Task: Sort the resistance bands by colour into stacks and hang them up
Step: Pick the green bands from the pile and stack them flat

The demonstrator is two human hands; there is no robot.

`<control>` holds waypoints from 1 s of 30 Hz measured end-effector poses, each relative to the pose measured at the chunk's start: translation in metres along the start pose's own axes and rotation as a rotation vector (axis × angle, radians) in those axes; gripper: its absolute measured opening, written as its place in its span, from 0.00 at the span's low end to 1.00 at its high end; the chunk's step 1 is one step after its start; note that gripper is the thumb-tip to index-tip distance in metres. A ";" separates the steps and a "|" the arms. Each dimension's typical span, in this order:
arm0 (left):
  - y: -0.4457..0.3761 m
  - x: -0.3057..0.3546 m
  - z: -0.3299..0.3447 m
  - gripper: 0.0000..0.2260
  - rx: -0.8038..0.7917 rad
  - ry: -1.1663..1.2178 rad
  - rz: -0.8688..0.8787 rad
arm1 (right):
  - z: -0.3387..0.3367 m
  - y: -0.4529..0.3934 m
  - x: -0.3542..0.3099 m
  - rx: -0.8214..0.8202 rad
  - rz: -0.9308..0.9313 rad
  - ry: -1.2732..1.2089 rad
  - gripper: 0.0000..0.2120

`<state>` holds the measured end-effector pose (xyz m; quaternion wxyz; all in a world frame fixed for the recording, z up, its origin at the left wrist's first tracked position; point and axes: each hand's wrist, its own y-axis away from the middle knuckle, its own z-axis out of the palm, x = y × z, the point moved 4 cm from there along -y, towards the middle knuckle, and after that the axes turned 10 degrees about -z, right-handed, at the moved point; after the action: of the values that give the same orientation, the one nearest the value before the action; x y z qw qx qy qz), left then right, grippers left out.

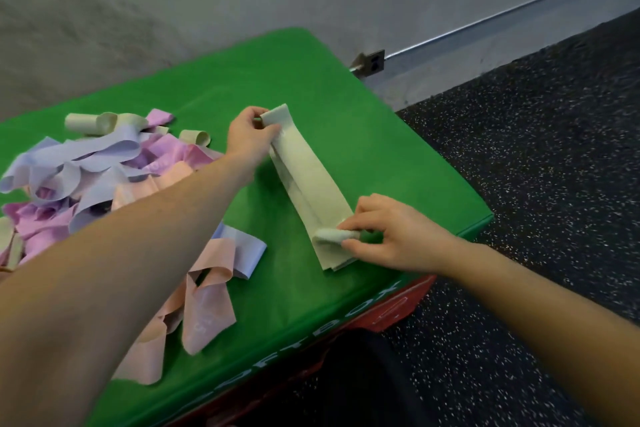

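Pale green bands [308,180] laid flat in a stack on the green tabletop [311,80], running diagonally toward the near right edge. Left hand [250,136] pinching the far end, fingers [273,130] curled round the corner. Right hand [391,236] pinching the near end, which curls up into a small roll just short of the tabletop's edge. Jumbled pile of lilac, pink and peach bands [104,177] off to the left, well apart from the stack, with peach loops [204,305] drooping toward the front edge. Plenty of bare green between pile and stack, more behind up to the wall [173,10]. Speckled black floor [554,149] to the right.
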<state>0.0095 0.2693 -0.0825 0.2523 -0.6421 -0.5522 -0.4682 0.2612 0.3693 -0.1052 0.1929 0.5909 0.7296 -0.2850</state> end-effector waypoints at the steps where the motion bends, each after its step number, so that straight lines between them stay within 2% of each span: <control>1: -0.002 -0.003 0.002 0.09 -0.008 -0.025 0.004 | 0.005 -0.001 0.002 -0.029 -0.022 0.044 0.17; 5: -0.008 -0.015 0.008 0.12 -0.022 -0.086 0.010 | 0.014 -0.002 0.009 -0.088 -0.058 0.124 0.22; 8: -0.013 -0.022 0.008 0.15 -0.026 -0.130 -0.001 | 0.013 0.002 0.013 -0.030 -0.113 0.181 0.21; 13: -0.020 -0.029 0.009 0.16 -0.018 -0.131 -0.018 | 0.012 0.008 0.015 0.048 -0.145 0.138 0.20; 16: -0.021 -0.029 0.011 0.15 -0.017 -0.118 -0.020 | 0.009 0.008 0.011 0.110 -0.216 0.243 0.16; 19: -0.023 -0.029 0.012 0.13 0.005 -0.128 -0.014 | 0.014 0.006 0.008 0.053 -0.274 0.362 0.17; 26: -0.030 -0.029 0.012 0.15 0.055 -0.225 0.015 | 0.017 0.009 0.015 0.052 -0.296 0.276 0.11; 30: -0.033 -0.029 0.014 0.17 0.080 -0.299 0.025 | 0.021 0.012 0.019 0.051 -0.296 0.273 0.12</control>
<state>-0.0163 0.2760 -0.1209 0.1984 -0.7009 -0.5937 -0.3419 0.2677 0.3718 -0.1359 0.0331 0.5151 0.8204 -0.2461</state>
